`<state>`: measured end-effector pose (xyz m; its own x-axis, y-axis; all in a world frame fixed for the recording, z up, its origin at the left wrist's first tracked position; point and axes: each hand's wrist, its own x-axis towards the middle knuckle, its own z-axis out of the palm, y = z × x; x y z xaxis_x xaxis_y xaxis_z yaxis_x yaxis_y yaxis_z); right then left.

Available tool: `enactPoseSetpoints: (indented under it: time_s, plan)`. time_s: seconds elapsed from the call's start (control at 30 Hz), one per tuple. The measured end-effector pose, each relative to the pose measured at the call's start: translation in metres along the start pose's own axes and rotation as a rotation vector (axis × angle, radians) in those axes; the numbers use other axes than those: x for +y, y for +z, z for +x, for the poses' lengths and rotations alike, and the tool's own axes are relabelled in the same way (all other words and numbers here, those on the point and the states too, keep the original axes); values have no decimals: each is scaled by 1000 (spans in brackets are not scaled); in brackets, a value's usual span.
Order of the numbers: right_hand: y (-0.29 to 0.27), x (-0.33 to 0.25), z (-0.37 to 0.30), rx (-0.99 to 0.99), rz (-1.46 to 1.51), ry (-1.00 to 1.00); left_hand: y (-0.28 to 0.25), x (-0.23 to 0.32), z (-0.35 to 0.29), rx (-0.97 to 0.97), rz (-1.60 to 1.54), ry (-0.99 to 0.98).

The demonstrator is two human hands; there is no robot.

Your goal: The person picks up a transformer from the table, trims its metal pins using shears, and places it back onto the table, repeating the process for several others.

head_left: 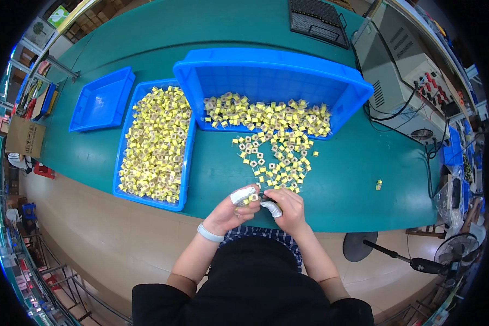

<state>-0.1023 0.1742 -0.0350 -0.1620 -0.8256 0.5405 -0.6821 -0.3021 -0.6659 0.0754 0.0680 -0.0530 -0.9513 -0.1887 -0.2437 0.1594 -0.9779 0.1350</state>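
My left hand (231, 213) is closed around a small yellow-wrapped transformer (253, 198), and perhaps more than one. White wrapping covers its thumb, and a pale band circles the wrist. My right hand (291, 211), also with a white-wrapped digit, is pinched close beside it on a small dark thing (265, 199), whose kind I cannot make out. Just beyond both hands, many loose transformers (280, 163) lie spread on the green table (353, 179). They trail out of a large blue bin (271, 57) tipped on its side, with more of them inside.
A blue tray (186, 182) heaped with the same transformers stands left of my hands. Farther left is an empty blue tray (100, 103). One part (379, 185) lies alone at the right. A grey instrument (396, 76) with cables and a black rack (319, 23) stand beyond.
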Motion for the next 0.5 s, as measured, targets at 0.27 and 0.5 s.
enactPoseSetpoints:
  time_s: [0.27,0.5]
  plan:
    - [-5,-3,0,-30,-49,-86,5,4,-4,55,49,-55]
    - [-2,-9,1,-19,-51,-82,24,17,-23,165,145,-58]
